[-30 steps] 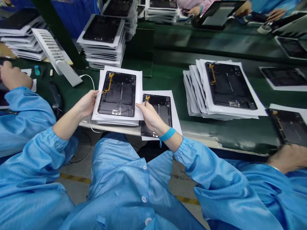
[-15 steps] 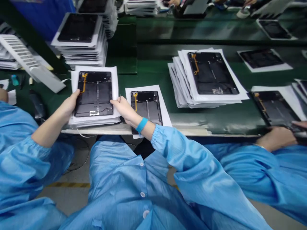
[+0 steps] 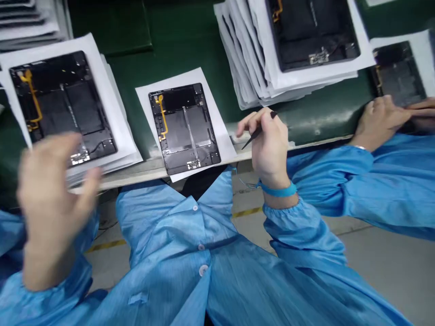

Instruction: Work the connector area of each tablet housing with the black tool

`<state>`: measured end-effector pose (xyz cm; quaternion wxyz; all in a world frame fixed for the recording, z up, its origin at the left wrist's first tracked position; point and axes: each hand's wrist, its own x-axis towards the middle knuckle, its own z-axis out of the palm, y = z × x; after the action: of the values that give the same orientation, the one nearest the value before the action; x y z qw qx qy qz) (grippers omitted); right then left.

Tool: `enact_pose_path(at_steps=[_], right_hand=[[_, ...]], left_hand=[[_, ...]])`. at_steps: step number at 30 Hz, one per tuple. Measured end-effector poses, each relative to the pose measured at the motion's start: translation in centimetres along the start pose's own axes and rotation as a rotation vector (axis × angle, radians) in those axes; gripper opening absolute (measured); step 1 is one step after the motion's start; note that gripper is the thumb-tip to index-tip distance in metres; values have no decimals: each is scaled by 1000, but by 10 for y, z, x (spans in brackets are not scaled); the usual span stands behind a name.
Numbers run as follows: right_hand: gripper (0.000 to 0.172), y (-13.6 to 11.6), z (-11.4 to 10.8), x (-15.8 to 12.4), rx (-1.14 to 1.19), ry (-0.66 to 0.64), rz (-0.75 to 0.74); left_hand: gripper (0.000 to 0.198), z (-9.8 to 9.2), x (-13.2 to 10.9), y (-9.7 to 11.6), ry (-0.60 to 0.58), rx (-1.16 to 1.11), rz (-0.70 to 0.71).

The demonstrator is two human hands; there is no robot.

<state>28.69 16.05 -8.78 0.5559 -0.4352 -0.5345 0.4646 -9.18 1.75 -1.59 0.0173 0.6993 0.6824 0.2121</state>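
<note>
A black tablet rear housing (image 3: 183,129) lies on a white paper sheet (image 3: 144,108) at the edge of the green worktop (image 3: 183,45). The right hand (image 3: 270,151) pinches slim black tweezers (image 3: 258,133); the blurred left hand (image 3: 50,199) spreads open, empty.

By the fingers (image 3: 268,145), the black tweezers (image 3: 258,131) look matt. Just left of them, a dark metal tablet case (image 3: 183,129) lies on smooth white paper (image 3: 217,127).

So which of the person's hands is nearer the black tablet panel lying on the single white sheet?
Right. The right hand, pinching black tweezers, is just beyond the right edge of the black tablet panel, not touching it. The blurred left hand is farther off, to the panel's left.
</note>
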Motion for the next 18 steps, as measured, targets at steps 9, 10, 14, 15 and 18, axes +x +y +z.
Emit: enact_pose_path(at_steps=[9,10,14,15,18], right_hand=[[58,37,-8,-8,-90,-135,141],[57,36,-9,-7,-87,-163,143],[57,36,-15,-7,-124,-251,145],[57,36,-15,-8,-142,-262,155],[57,35,-16,-10,-185,-304,150]], left_hand=[[20,139,33,93,-43,-25,671],[20,142,36,92,-34,-30,695],[28,139,39,81,-66,-36,797],[30,138,40,79,-77,-32,814],[32,137,42,74,-93,-18,856]])
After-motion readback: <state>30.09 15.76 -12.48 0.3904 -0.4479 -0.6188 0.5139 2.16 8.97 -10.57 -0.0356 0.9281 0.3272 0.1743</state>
